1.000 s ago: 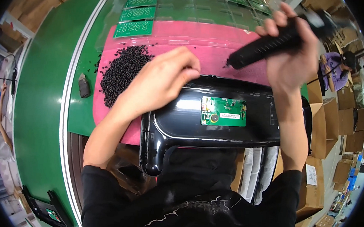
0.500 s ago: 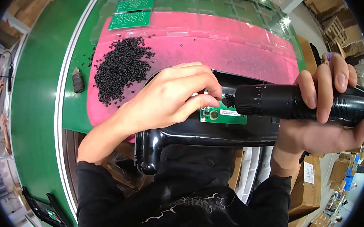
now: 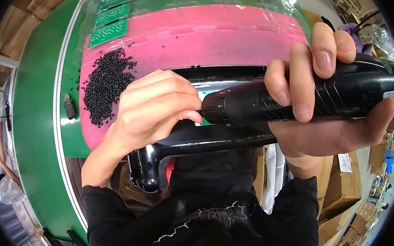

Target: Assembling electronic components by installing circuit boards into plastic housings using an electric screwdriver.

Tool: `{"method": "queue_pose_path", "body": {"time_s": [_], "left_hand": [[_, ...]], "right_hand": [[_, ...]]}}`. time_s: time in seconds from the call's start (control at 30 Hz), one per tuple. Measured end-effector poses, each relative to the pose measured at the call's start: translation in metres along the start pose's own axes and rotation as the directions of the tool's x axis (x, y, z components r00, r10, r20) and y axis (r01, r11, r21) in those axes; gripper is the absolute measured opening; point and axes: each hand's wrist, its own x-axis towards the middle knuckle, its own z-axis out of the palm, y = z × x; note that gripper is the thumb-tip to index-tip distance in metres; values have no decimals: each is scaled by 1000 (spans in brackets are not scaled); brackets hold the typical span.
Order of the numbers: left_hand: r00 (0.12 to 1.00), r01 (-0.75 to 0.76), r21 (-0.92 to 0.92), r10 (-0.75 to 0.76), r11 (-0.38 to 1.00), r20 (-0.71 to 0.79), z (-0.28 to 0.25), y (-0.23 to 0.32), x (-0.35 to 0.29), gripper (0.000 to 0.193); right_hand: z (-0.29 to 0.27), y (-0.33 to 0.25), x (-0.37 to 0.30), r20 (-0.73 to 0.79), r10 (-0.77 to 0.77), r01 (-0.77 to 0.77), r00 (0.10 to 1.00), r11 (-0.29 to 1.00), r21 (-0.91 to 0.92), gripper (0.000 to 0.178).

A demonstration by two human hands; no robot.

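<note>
My right hand (image 3: 309, 80) wraps round a thick black electric screwdriver (image 3: 248, 101), its front end aimed left. At that front end, my left hand (image 3: 157, 106) is closed in a pinch. What its fingertips hold is hidden behind them. Beneath both hands lies a black plastic housing (image 3: 214, 138) with a curved arm at its left. A green circuit board (image 3: 203, 121) shows only in slivers under the screwdriver's nose. Left of my left hand, a heap of small black screws (image 3: 103, 84) lies on a pink mat (image 3: 203, 36).
Green circuit boards (image 3: 109, 32) stand in a row in a clear plastic tray (image 3: 168, 9) at the back. A dark wrapped object (image 3: 70, 108) rests on the green table (image 3: 33, 111) at left. Cardboard boxes (image 3: 341, 179) stand at right.
The screwdriver has come left and nearer to me, covering most of the board. My left hand has shifted left with it. The view has turned slightly.
</note>
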Motion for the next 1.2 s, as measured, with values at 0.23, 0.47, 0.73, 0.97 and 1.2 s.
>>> {"method": "queue_pose_path", "body": {"time_s": [0.23, 0.47, 0.73, 0.97, 1.2], "left_hand": [[993, -17, 110, 30, 994, -118, -2, -4, 1, 18], [946, 290, -33, -281, 957, 160, 1, 2, -4, 7], [916, 240, -56, -207, 969, 344, 7, -6, -8, 16], [796, 319, 138, -344, 938, 497, 6, -5, -7, 17], [794, 360, 103, -363, 927, 488, 7, -8, -9, 17]], "right_hand": [[-12, -11, 4, 63, 52, -45, 997, 993, -107, 62], [-20, -14, -6, -171, 57, -110, 984, 941, -319, 61], [-28, -4, -11, -334, 55, -170, 941, 931, -324, 61], [-36, 3, -9, -172, 83, -134, 982, 941, -312, 59], [-33, 13, -5, -205, 153, -216, 967, 916, -338, 58]]}}
